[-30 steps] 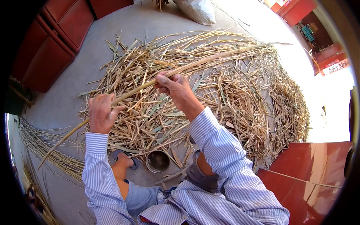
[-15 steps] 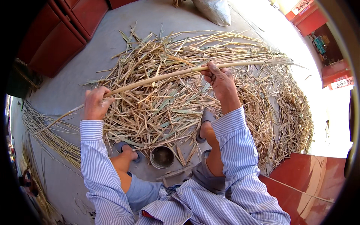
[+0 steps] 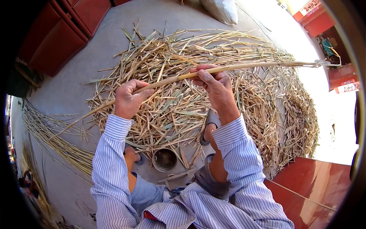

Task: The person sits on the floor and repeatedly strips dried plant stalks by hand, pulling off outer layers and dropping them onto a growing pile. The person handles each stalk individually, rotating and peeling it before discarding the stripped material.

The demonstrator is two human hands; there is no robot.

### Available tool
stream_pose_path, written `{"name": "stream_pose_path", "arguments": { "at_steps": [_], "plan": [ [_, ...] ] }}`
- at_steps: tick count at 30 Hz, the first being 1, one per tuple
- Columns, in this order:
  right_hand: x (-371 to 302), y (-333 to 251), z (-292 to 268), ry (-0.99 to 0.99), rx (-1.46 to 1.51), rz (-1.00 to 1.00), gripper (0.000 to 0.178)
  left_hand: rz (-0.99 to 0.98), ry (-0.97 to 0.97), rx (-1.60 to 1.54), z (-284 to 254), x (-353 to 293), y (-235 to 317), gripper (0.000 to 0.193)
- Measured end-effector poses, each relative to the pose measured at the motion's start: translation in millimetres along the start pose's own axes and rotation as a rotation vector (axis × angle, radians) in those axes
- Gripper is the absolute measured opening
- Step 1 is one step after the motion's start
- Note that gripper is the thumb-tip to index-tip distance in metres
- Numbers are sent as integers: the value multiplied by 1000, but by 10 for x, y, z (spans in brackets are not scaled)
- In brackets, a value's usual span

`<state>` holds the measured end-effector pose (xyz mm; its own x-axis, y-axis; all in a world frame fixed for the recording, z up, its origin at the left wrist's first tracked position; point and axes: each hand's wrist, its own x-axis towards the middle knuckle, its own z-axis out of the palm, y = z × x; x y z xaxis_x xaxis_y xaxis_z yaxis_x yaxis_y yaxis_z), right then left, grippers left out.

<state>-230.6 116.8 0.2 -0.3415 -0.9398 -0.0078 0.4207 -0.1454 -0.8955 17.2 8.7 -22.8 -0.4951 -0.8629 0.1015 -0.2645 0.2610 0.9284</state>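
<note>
A long pale reed stalk [image 3: 244, 66] stretches across the view, slanting from lower left up to the far right, where its tip ends in a whitish tuft. My left hand [image 3: 129, 100] is closed round it left of the middle, thumb along the top. Farther right, my right hand [image 3: 215, 84] pinches the same stalk between thumb and fingers. A short gap of bare stalk shows between the two hands. Beneath them spreads a wide heap of dry husks and leaf sheaths [image 3: 175, 110].
Longer stalks [image 3: 225, 42] lie along the heap's far side. A bundle of thin stalks [image 3: 57, 129] rests on the floor at left. Between my feet stands a round metal pot [image 3: 165, 159]. Red furniture [image 3: 61, 42] is far left, a pale sack [image 3: 221, 9] at the back, a red panel [image 3: 309, 187] near right.
My left hand has slid right along the stalk, closer to my right hand. The stalk has shifted rightward, its tip reaching farther right. My right hand has moved slightly left.
</note>
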Motion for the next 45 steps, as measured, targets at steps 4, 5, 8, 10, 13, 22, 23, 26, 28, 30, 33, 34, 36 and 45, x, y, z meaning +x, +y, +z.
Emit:
{"name": "stream_pose_path", "arguments": {
  "at_steps": [4, 5, 8, 10, 13, 22, 23, 26, 28, 30, 33, 34, 36, 45],
  "plan": [
    [-4, -4, -142, 44, 2, -5, 22, -23, 232, -297, -45, 57, 6, 23],
    [28, -32, -216, 53, 14, -3, 22, -22, 277, -293, -170, 93, 35, 22],
    [2, -86, -414, 98, 5, -31, 23, 43, 305, -484, -319, 127, 84, 23],
    [13, -99, -513, 135, -29, -22, 23, 121, 284, -741, -694, 150, 20, 24],
    [68, -118, -625, 170, -49, -29, 21, 208, 511, -720, -1307, 103, 37, 27],
    [48, -163, -633, 190, -94, -64, 18, 481, 113, 785, -483, 86, -35, 44],
    [52, -160, -619, 192, -88, -62, 18, 510, 59, 750, -415, 72, 12, 42],
    [59, -168, -593, 192, -71, -59, 18, 535, -11, 702, -291, 71, 8, 36],
    [61, -179, -609, 193, -55, -61, 19, 506, -13, 654, -240, 82, -6, 33],
    [54, -203, -663, 199, -40, -67, 19, 452, -4, 567, -167, 108, -4, 30],
    [36, -235, -667, 216, -28, -66, 19, 456, 20, 551, -121, 104, 19, 26],
    [36, -237, -670, 208, -19, -70, 19, 340, 26, 374, -97, 103, -12, 24],
    [32, -259, -678, 195, -5, -81, 19, 105, 37, 18, -21, 102, -18, 20],
    [0, -277, -847, 332, -36, -24, 24, -43, 300, -357, -269, 210, -76, 22]
  ]
}}
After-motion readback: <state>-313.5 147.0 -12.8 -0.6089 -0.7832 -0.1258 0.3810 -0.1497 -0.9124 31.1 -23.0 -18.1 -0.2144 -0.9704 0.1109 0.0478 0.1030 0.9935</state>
